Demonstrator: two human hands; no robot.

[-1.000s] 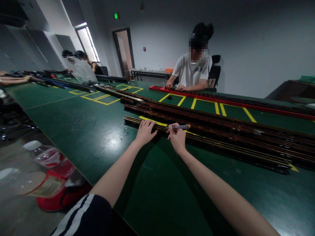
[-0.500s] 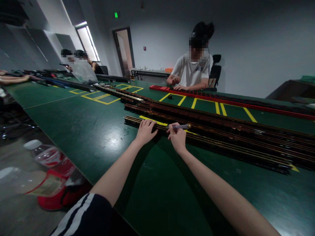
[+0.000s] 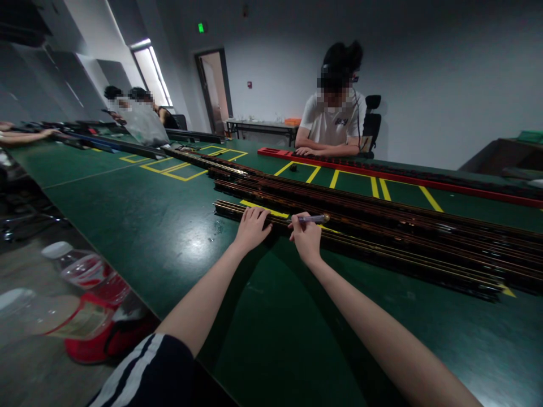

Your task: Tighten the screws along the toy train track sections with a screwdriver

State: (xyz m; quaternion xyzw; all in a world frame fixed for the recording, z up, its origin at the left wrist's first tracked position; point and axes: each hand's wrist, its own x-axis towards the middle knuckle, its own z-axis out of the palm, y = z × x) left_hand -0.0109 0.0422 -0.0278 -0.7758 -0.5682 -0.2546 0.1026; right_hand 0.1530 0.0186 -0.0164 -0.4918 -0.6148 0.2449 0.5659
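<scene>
My left hand (image 3: 252, 227) lies on the near bundle of long dark strips (image 3: 394, 254), close to its left end. Its fingers are stretched out over the strips, with the thumb apart. Just to the right, my right hand (image 3: 306, 237) is closed around a slim pen-like tool (image 3: 317, 219) with a translucent purplish barrel and a gold-coloured end. The tool's other end points left toward the strips between my hands; whether its tip touches them I cannot tell. The strips run from left to lower right on the green table (image 3: 271, 316).
More dark strips (image 3: 339, 200) lie just beyond. Yellow tape marks (image 3: 314, 173) are on the table. A co-worker (image 3: 333, 121) sits opposite behind a red tray (image 3: 271, 151). Bottles (image 3: 85, 265) stand beyond the table's left edge, and a plastic bag (image 3: 146, 125) sits farther back.
My hands and the tool have hardly moved. The co-worker opposite has lowered their head, and their raised hand has come down toward the red tray.
</scene>
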